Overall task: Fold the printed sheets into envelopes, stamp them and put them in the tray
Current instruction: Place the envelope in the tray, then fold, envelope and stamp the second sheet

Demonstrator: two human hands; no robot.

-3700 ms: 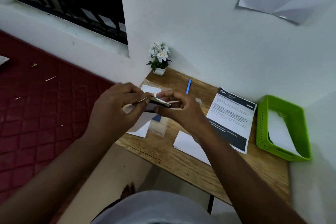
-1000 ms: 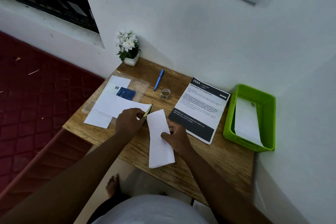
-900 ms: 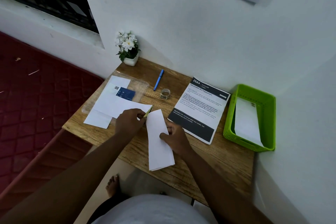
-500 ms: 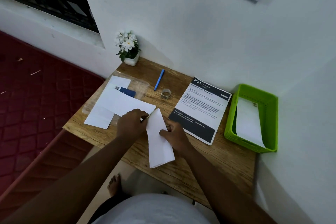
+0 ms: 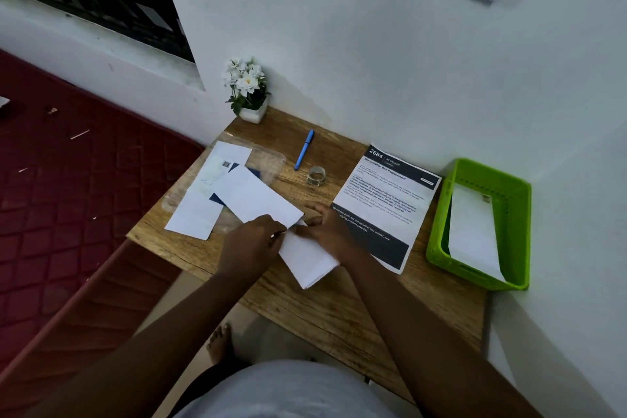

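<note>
White envelope (image 5: 310,256) lies flat on the wooden table (image 5: 325,312), just left of the printed sheet (image 5: 385,204) w/ the green tray (image 5: 509,200) well beyond that. Left hand (image 5: 252,243) & right hand (image 5: 327,227) both pinch its far end. Prob. light, thin, floppy, creases easily; best held by the edges, pressed flat near the fold.

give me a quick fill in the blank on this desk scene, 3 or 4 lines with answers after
1. The pen on the desk is ____ in colour.
2. The green tray already holds one white ____.
3. Both hands, left and right, work on the folded paper at the desk's ____ edge.
4. The flower pot stands in the desk's far ____ corner.

Answers: blue; envelope; near; left
</note>
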